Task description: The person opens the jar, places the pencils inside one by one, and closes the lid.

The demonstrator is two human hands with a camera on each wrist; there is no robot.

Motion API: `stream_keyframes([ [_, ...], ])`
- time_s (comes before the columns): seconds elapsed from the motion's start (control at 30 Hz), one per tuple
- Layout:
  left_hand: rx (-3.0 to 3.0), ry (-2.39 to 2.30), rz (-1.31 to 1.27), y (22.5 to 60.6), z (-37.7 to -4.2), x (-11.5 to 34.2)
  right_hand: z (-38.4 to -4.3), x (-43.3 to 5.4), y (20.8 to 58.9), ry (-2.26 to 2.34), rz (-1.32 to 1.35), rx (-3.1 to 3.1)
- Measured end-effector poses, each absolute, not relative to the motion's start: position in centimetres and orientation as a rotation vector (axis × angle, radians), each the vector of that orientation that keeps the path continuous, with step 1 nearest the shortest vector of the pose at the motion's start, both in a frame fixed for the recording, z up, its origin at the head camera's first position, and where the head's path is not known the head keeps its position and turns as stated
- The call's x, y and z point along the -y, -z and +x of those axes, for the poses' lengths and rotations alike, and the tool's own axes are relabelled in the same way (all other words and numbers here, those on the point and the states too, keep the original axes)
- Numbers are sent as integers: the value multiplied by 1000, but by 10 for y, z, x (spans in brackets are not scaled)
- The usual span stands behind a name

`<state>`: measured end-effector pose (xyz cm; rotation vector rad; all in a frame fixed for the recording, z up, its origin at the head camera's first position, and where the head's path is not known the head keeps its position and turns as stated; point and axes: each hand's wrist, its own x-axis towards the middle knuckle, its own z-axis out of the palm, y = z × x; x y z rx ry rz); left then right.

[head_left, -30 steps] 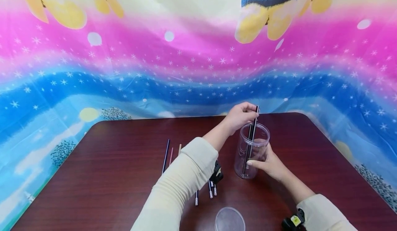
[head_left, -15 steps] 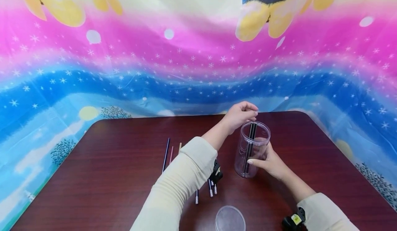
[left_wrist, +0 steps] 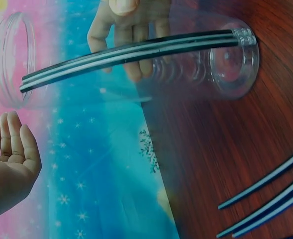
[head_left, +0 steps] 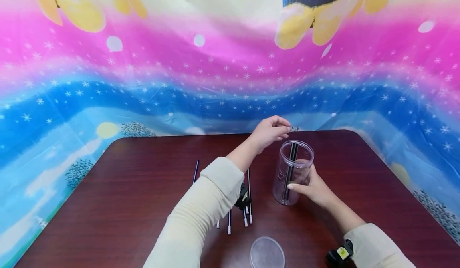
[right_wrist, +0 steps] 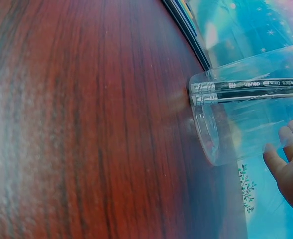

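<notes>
The left hand is in the air, near and a little above the mouth of the jar, and it holds nothing; its fingers lie side by side and bend slightly, as the left wrist view also shows. The left forearm, in a pale sleeve, comes from below and passes over the table toward the jar. The right hand grips the jar low on its wall: the thumb lies on the near side, and the fingers go round behind, where they show through the clear wall, a little spread. The jar stands on the table, right of the middle, and inside it two black pencils lean close together with their silver ends at the bottom. The other pencils lie on the table to the left, partly hidden by the left arm. In front of the jar, near the lower edge of the head view, lies a round clear lid. The table is of dark red-brown wood with visible grain and rounded far corners. Behind it hangs a cloth with bands of pink and blue, white snowflakes and small trees.
</notes>
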<state>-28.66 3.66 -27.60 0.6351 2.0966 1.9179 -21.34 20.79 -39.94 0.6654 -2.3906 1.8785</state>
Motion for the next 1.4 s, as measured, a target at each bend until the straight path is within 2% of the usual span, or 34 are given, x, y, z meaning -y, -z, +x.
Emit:
stream_keyframes([
  [0.73, -2242, -1765, 509, 283, -287, 40, -210, -211, 399, -1893, 658, 2375],
  [1.4, -2332, -1676, 296, 312, -275, 114, -211, -210, 399, -1833, 647, 2412],
])
